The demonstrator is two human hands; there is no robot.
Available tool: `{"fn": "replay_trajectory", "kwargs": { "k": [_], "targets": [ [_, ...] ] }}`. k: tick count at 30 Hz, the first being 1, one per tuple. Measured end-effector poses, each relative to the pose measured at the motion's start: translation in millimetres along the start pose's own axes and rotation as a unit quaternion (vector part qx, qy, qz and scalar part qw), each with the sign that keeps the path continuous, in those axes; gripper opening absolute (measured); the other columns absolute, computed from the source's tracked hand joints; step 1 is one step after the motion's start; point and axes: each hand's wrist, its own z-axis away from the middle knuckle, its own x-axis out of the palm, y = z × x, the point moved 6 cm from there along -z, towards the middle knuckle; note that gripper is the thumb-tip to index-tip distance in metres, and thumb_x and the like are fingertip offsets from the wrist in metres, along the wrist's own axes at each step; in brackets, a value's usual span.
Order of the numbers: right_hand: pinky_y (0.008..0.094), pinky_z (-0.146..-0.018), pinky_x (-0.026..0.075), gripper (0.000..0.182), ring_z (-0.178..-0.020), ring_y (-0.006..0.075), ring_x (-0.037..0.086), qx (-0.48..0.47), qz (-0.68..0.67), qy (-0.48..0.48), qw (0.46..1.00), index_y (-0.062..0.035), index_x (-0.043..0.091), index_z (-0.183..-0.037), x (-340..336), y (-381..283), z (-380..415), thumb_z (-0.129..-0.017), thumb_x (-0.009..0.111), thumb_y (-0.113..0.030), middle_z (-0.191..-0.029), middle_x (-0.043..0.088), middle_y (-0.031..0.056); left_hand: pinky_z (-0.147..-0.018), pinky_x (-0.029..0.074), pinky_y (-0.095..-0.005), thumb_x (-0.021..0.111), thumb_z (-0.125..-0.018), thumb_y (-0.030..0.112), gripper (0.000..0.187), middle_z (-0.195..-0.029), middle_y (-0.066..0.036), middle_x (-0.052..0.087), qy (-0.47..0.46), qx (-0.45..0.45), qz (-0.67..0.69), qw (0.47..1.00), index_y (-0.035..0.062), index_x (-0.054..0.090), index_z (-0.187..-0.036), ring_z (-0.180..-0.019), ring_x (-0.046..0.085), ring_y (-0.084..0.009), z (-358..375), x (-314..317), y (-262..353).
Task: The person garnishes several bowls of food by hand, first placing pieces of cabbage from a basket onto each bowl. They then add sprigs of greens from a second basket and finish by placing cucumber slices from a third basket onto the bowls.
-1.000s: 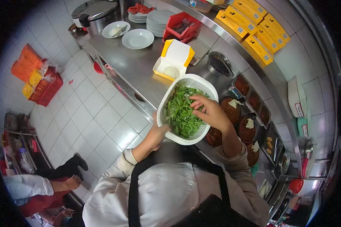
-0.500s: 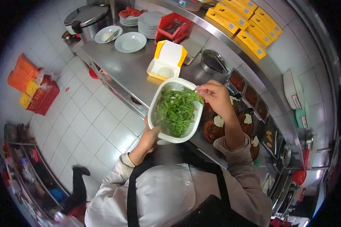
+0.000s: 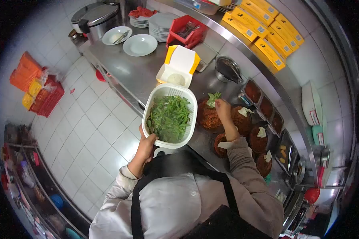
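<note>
My left hand (image 3: 146, 144) grips the near left rim of a white plastic basket (image 3: 190, 104), tilted toward me. Leafy greens (image 3: 168, 119) fill much of it. To the right, my right hand (image 3: 224, 109) is closed, pinching a small sprig of leaves (image 3: 214, 98) over a round mound of reddish-brown food (image 3: 208, 116). More such mounds (image 3: 260, 140) stand around my right forearm, some topped with a pale leaf piece (image 3: 261, 132). Just past the basket is an open yellow-and-white takeaway box (image 3: 184, 59) holding a ball of rice (image 3: 176, 79).
White plates (image 3: 140, 45), a plate stack (image 3: 162, 27) and a red bin of cutlery (image 3: 186, 31) stand on the steel counter (image 3: 123, 73). A metal pot (image 3: 227, 68) and sauce trays (image 3: 266, 107) line the back. Yellow boxes (image 3: 263, 30) sit on the shelf above.
My right hand has left the basket and moved right and down over the mounds, carrying the sprig. The basket has shifted slightly left in my left hand.
</note>
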Motion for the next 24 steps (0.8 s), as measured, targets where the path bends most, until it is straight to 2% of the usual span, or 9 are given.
{"fn": "replay_trajectory", "kwargs": {
  "k": [1, 3, 7, 9, 15, 17, 19, 21, 24],
  "targets": [
    [0.0381, -0.069, 0.053, 0.015, -0.081, 0.0308, 0.067, -0.006, -0.005, -0.007, 1.000, 0.0008, 0.067, -0.095, 10.5, 6.4, -1.2, -0.083, 0.065, -0.008, -0.089, 0.066, 0.0199, -0.087, 0.044, -0.0339, 0.045, -0.072, 0.000, 0.075, -0.124, -0.017, 0.039, 0.009, -0.004, 0.004, 1.000, 0.0103, 0.016, -0.140, -0.106, 0.045, -0.0260, 0.9, 3.7, 2.4],
    [0.0422, -0.071, 0.053, 0.017, -0.081, 0.0360, 0.064, -0.005, 0.076, -0.036, 0.996, 0.0001, 0.067, -0.097, 27.5, 10.4, 0.9, -0.082, 0.064, -0.008, -0.091, 0.065, 0.0196, -0.089, 0.042, -0.0339, 0.046, -0.072, 0.000, 0.075, -0.123, -0.017, 0.039, 0.012, 0.021, -0.001, 1.000, 0.0102, 0.016, -0.140, -0.106, 0.045, -0.0254, 1.6, 7.0, 5.5],
    [0.0426, -0.073, 0.053, 0.018, -0.083, 0.0360, 0.064, 0.011, 0.067, -0.035, 0.997, -0.0001, 0.067, -0.097, 29.6, 9.5, 2.5, -0.083, 0.065, -0.011, -0.094, 0.064, 0.0201, -0.091, 0.041, -0.0327, 0.048, -0.074, 0.001, 0.072, -0.123, -0.015, 0.039, 0.018, -0.016, 0.035, 0.999, 0.0097, 0.019, -0.139, -0.109, 0.043, -0.0248, 0.6, 8.3, -0.3],
    [0.0416, -0.075, 0.053, 0.017, -0.086, 0.0354, 0.064, 0.052, -0.003, -0.045, 0.998, -0.0003, 0.068, -0.096, 27.6, 8.2, 2.4, -0.083, 0.064, -0.010, -0.096, 0.064, 0.0203, -0.085, 0.053, -0.0510, 0.046, -0.074, 0.000, 0.079, -0.126, -0.020, 0.035, -0.026, 0.021, 0.004, 0.999, 0.0155, 0.011, -0.143, -0.109, 0.049, -0.0367, -8.3, 6.6, -3.5],
    [0.0379, -0.066, 0.049, 0.013, -0.078, 0.0268, 0.064, 0.015, -0.054, 0.063, 0.996, -0.0022, 0.068, -0.094, -60.5, -93.3, -0.7, -0.082, 0.064, -0.005, -0.086, 0.063, 0.0147, -0.080, 0.048, -0.0369, 0.046, -0.074, 0.000, 0.074, -0.122, -0.018, 0.037, -0.031, 0.029, -0.031, 0.999, 0.0145, 0.016, -0.140, -0.096, 0.048, -0.0270, -11.5, 8.5, -7.1],
    [0.0371, -0.067, 0.050, 0.012, -0.076, 0.0285, 0.064, -0.034, -0.190, 0.036, 0.981, -0.0032, 0.068, -0.093, -79.3, -138.3, 2.2, -0.082, 0.063, -0.007, -0.083, 0.064, 0.0147, -0.080, 0.046, -0.0341, 0.046, -0.074, 0.000, 0.074, -0.122, -0.017, 0.037, -0.055, 0.043, -0.050, 0.996, 0.0144, 0.017, -0.140, -0.094, 0.047, -0.0248, -10.4, 14.3, -8.5],
    [0.0377, -0.067, 0.050, 0.012, -0.075, 0.0319, 0.064, -0.110, -0.100, -0.026, 0.989, -0.0036, 0.067, -0.093, -75.9, -164.7, 5.3, -0.083, 0.062, -0.009, -0.082, 0.064, 0.0160, -0.082, 0.044, -0.0323, 0.045, -0.073, 0.000, 0.075, -0.122, -0.016, 0.038, -0.068, 0.018, -0.082, 0.994, 0.0134, 0.015, -0.141, -0.098, 0.045, -0.0239, -6.7, 25.6, -6.7],
    [0.0442, -0.071, 0.051, 0.013, -0.080, 0.0371, 0.064, -0.061, 0.039, -0.130, 0.989, 0.0020, 0.063, -0.085, -51.2, -160.3, 10.4, -0.081, 0.062, -0.010, -0.085, 0.065, 0.0206, -0.082, 0.044, -0.0318, 0.045, -0.073, -0.001, 0.076, -0.122, -0.016, 0.039, -0.088, 0.024, -0.094, 0.991, 0.0131, 0.014, -0.141, -0.098, 0.045, -0.0236, -5.2, 34.7, -11.6],
    [0.0470, -0.074, 0.050, 0.013, -0.084, 0.0376, 0.064, 0.018, 0.124, -0.173, 0.977, 0.0030, 0.061, -0.082, -30.8, -151.5, 21.9, -0.079, 0.064, -0.010, -0.085, 0.064, 0.0224, -0.081, 0.043, -0.0299, 0.045, -0.072, -0.002, 0.078, -0.123, -0.014, 0.039, -0.113, 0.069, -0.126, 0.983, 0.0124, 0.013, -0.142, -0.100, 0.045, -0.0226, -5.9, 43.1, -23.3]
  ]
}}
